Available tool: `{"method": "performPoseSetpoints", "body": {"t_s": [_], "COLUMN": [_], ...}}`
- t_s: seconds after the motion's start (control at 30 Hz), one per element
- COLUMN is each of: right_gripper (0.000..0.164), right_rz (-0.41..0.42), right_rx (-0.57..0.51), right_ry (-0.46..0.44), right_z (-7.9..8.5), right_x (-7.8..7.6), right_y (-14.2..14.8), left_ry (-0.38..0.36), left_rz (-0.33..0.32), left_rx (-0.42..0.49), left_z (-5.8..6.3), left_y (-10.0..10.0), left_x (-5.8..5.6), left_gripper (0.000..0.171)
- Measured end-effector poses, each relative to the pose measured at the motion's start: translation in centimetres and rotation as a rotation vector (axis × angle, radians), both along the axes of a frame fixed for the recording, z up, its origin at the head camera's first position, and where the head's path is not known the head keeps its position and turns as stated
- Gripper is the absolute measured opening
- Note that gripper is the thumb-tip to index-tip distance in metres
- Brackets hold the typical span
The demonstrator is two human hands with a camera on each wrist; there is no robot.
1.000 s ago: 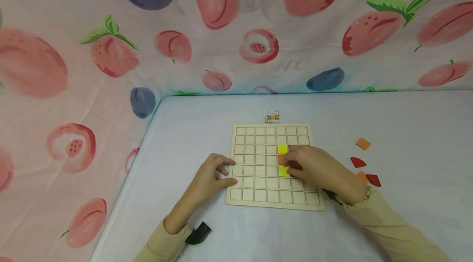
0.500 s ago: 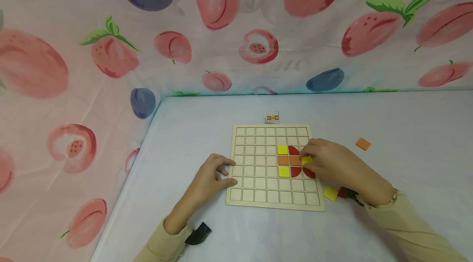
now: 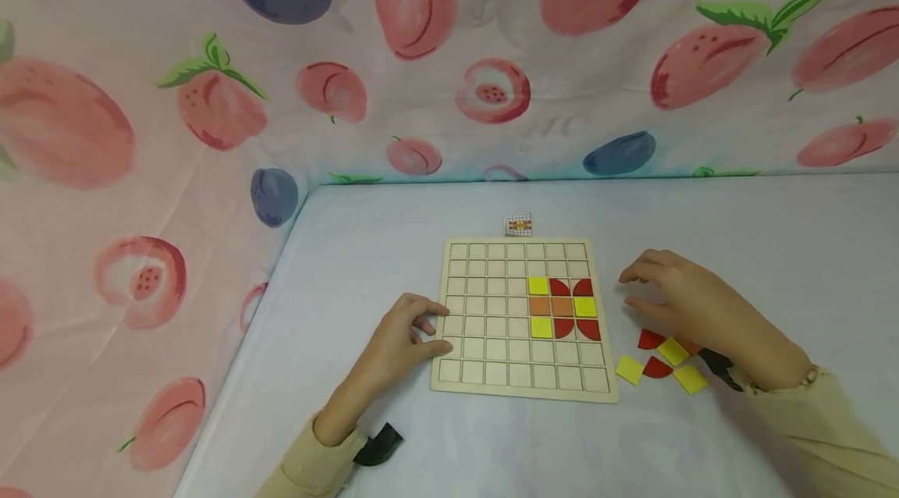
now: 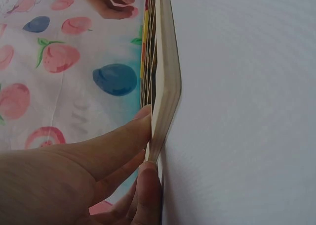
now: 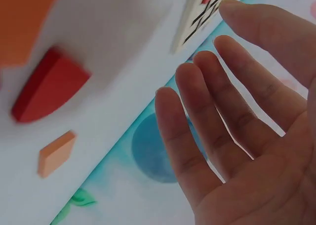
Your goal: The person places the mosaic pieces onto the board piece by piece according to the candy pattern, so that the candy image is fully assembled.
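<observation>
Loose bits are the main clutter: yellow squares and red wedges lie right off the board's lower right side, by the right hand, which is holding nothing, fingers loose. Tiny card sits just past the far edge, fruit-print wall behind. Left hand just rests thumb and fingertip on the left edge. White table runs well out both sides.

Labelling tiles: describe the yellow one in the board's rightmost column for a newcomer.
Find the pale gridded board, its left edge pinched by the left hand. Its rightmost column holds one yellow square tile, the only yellow on the board directly between two red quarter-circle tiles.
</observation>
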State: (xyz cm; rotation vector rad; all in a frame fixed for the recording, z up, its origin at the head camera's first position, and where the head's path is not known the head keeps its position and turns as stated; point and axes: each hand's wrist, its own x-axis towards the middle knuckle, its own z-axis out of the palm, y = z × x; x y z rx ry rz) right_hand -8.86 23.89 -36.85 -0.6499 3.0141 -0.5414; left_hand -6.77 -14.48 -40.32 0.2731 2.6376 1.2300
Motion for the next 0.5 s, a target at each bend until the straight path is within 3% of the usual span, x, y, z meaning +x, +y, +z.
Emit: {"method": "performPoseSetpoints", "body": {"t_s": [0.5], "right_gripper": [0.031], "right_rz": [-0.097], "right_rx": [0.042], "right_ry": [-0.051], "right_z": [-0.8], "right_x": [-1.1], "right_y": [3.4], "left_ry": [0.007], "left_rz": [-0.008], "left_rx": [0.003], "left_z": [-0.2], "left_y": [-0.1], "left_x": [0.0], "left_gripper": [0.039]}}
